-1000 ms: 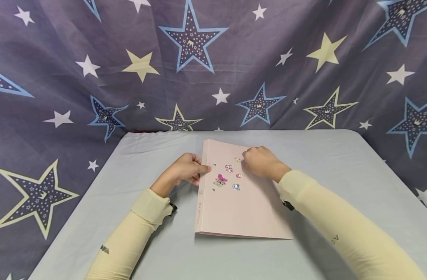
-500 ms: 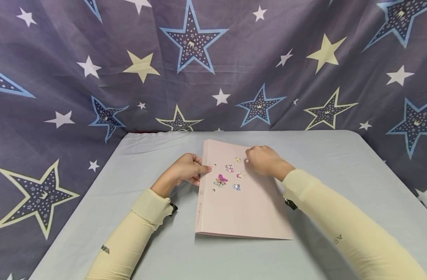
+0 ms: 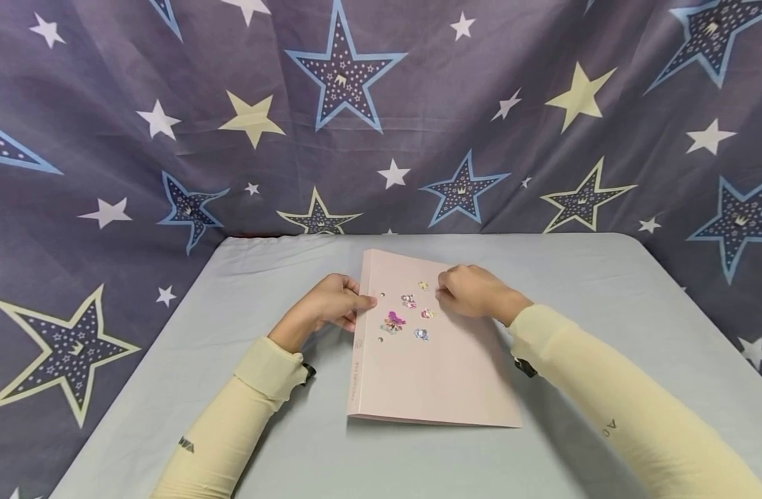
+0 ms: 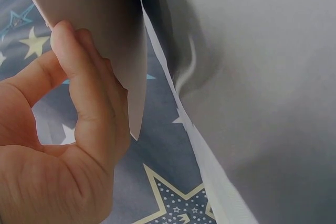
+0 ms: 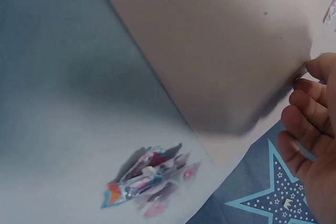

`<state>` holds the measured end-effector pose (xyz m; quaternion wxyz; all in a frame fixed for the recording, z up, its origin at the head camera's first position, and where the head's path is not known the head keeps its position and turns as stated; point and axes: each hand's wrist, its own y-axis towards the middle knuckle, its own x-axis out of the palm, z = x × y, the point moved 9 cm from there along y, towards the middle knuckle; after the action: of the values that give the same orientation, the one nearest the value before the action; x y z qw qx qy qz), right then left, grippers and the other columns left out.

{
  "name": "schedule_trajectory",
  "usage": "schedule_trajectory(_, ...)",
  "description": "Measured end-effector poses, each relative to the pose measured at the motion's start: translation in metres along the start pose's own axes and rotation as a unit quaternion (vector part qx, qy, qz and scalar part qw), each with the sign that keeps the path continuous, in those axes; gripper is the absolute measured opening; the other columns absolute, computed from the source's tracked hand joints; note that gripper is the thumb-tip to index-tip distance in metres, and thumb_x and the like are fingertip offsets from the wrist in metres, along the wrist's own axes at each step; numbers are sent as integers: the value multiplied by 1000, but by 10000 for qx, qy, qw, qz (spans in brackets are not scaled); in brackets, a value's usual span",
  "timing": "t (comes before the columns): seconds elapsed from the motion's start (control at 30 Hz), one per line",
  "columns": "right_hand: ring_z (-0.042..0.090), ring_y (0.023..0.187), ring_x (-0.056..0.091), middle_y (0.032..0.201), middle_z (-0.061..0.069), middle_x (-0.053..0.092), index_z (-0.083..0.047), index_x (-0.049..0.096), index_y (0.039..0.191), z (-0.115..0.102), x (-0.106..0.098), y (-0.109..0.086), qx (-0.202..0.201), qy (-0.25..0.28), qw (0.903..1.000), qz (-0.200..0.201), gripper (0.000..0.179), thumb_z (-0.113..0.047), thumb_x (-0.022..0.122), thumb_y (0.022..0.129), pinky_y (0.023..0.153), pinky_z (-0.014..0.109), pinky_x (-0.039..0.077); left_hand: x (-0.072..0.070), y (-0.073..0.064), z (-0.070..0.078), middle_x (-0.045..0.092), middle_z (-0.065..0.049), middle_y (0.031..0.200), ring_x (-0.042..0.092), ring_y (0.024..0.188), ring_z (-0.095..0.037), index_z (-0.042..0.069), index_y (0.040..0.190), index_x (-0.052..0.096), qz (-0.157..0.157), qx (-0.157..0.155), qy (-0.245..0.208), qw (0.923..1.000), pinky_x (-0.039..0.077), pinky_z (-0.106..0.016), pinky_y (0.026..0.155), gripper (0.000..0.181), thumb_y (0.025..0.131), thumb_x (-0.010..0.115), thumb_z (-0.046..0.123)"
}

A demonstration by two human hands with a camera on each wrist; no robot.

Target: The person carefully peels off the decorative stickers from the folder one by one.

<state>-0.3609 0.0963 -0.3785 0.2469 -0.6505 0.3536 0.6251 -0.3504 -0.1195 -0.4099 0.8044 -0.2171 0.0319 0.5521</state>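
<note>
A pale pink folder [image 3: 437, 388] lies on the table, its spine on the left and its cover bearing a shiny magenta sticker [image 3: 394, 320] and several smaller ones. My left hand [image 3: 337, 303] grips the spine, thumb on top and fingers behind it. In the left wrist view, fingertips [image 4: 65, 30] press against the folder's underside [image 4: 105, 3]. Over the cover's upper right, my right hand [image 3: 474, 291] has its fingers curled. Between its thumb and forefinger shows a small purple-edged piece [image 5: 296, 81], mostly hidden by the fingertips.
In the right wrist view, a small pile of colourful sticker scraps [image 5: 152, 179] lies on the table beside the folder. A grey cloth covers the table [image 3: 281, 443]. Behind it hangs a dark curtain [image 3: 331, 159] printed with stars.
My right hand has shifted slightly right, away from the yellow sticker, and a little nearer to me. The left hand and the folder hold nearly the same place.
</note>
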Motion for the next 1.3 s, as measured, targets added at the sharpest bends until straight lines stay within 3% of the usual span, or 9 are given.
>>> schedule_trajectory(0.3, 28, 77, 67, 80, 4, 64, -10, 64, 84, -9, 2, 2, -208, -525, 9983, 163, 18, -14, 60, 101, 82, 49, 59, 1, -2, 1, 67, -10, 76, 59, 49, -12, -4, 108, 51, -1, 45, 5, 10000, 59, -26, 48, 32, 94, 75, 12)
schedule_trajectory(0.63, 31, 84, 68, 86, 10, 67, -5, 64, 88, -16, 2, 4, -249, -1233, 9916, 307, 16, -15, 60, 100, 79, 48, 57, 0, -1, 1, 67, -10, 76, 59, 49, -12, -4, 106, 52, 33, 13, 55, 10000, 59, -27, 49, 30, 94, 75, 12)
schedule_trajectory(0.93, 32, 78, 67, 81, 10, 64, -4, 61, 84, -13, 0, 8, 108, -1231, 9918, 338, 18, -16, 61, 97, 78, 48, 58, 0, -1, 2, 67, -9, 75, 59, 50, -13, -3, 103, 52, 13, 32, 39, 10000, 60, -27, 49, 29, 94, 75, 13)
schedule_trajectory(1.3, 35, 85, 68, 91, 16, 68, 0, 62, 92, -7, -3, 8, 386, -1140, 9927, 113, 19, -18, 61, 99, 83, 50, 58, 0, -2, 3, 67, -9, 76, 59, 50, -13, -4, 106, 52, 25, 31, 27, 10000, 59, -27, 48, 30, 95, 74, 12)
